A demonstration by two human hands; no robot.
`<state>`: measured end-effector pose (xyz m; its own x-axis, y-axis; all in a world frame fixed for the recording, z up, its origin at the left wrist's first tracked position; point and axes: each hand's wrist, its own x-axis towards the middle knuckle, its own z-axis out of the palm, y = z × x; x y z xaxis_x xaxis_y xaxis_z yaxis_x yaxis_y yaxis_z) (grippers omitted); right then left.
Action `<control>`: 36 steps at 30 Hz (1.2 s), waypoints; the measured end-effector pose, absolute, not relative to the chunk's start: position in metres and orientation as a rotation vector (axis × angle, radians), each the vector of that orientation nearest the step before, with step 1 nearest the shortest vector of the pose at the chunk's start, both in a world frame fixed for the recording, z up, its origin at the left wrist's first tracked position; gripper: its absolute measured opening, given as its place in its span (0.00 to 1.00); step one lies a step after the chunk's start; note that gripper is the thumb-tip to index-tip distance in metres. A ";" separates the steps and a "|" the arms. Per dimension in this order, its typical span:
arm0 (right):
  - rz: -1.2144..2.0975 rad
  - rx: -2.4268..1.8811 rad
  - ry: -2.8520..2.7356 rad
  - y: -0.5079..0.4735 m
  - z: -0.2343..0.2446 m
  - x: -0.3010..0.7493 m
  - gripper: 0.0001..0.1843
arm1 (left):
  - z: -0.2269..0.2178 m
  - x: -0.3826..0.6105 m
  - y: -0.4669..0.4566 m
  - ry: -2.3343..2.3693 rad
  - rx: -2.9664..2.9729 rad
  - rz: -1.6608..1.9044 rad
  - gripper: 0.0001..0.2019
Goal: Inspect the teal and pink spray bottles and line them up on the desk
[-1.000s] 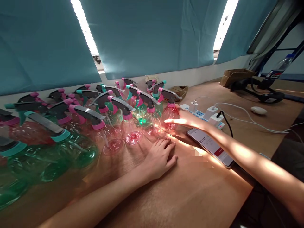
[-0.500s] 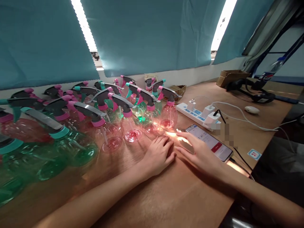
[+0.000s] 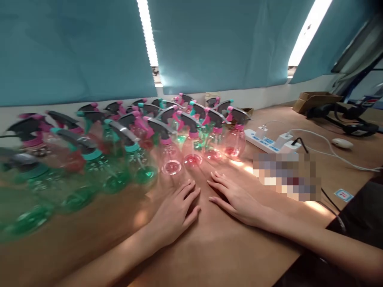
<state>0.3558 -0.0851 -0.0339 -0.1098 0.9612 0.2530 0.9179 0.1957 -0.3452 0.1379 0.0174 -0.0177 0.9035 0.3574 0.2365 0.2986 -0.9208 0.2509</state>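
Note:
My left hand [image 3: 176, 211] lies flat on the brown table [image 3: 209, 255], fingers stretched toward the spray bottles and holding nothing. To its right, my right hand [image 3: 236, 201] also rests on the table with its fingers apart and empty. Just beyond my fingertips stand several clear spray bottles in rows. A pink-tinted spray bottle [image 3: 171, 161] is nearest my left hand, with a green-tinted spray bottle [image 3: 143, 169] beside it on the left. Another pink spray bottle [image 3: 235, 143] stands beyond my right hand. Their trigger heads are grey with pink or teal parts.
Right of the bottles lies a white power strip [image 3: 263, 140] with chargers and cables. A blurred-out patch covers the table in front of it. Farther right are a white mouse [image 3: 342, 143], a cardboard box [image 3: 315, 101], a black headset [image 3: 350, 117] and a small sticker [image 3: 344, 195].
The view has swung left, so the bottles appear farther right. My right hand has come away from beside the phone and settled flat on the table; the phone's area is now blurred out.

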 end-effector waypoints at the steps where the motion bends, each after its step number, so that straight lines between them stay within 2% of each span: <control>1: 0.147 -1.719 -2.088 -0.080 -0.034 0.345 0.29 | -0.017 0.120 0.014 0.534 2.861 0.407 0.20; 15: 0.352 -1.162 -2.439 -0.009 -0.021 0.114 0.29 | -0.008 -0.117 -0.019 1.091 2.877 0.471 0.19; 22: 0.479 -0.855 -2.515 0.017 -0.015 0.002 0.27 | -0.006 -0.208 -0.026 1.406 2.585 0.577 0.20; 28: 0.588 -0.713 -2.416 0.037 -0.018 -0.063 0.24 | 0.004 -0.270 -0.023 1.752 2.273 0.801 0.15; 32: 0.652 -0.669 -2.290 0.048 -0.017 -0.089 0.21 | 0.012 -0.291 -0.009 2.015 1.947 1.084 0.22; 36: 0.702 -0.617 -2.173 0.059 -0.013 -0.105 0.16 | 0.016 -0.292 0.017 2.012 1.814 1.205 0.31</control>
